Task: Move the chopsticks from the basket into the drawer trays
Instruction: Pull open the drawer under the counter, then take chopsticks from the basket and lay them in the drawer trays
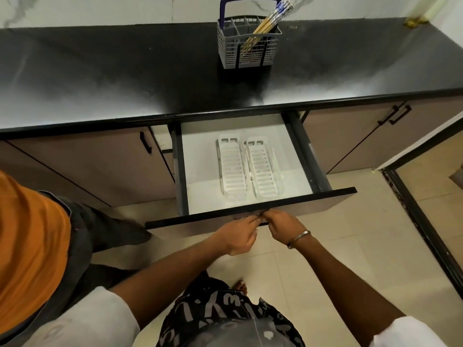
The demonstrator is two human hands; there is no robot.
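Observation:
A grey wire basket [226, 50] with a blue handle stands at the back of the black counter. Several chopsticks [265, 23] lean in its right compartment, tips pointing up and right. Below the counter the drawer [250, 212] is pulled out. Two white slotted trays [231, 169] lie side by side on its white floor, both with nothing in them. My left hand [239, 236] and my right hand [280, 225] are close together at the drawer's front, fingers curled on its handle [263, 222]. The handle is mostly hidden by the fingers.
Another person in an orange shirt [30, 246] stands close at my left. Cabinet doors with black handles [145, 142] flank the drawer. The black counter [125, 71] stretches wide on both sides of the basket. A dark door threshold [423, 221] runs along the right floor.

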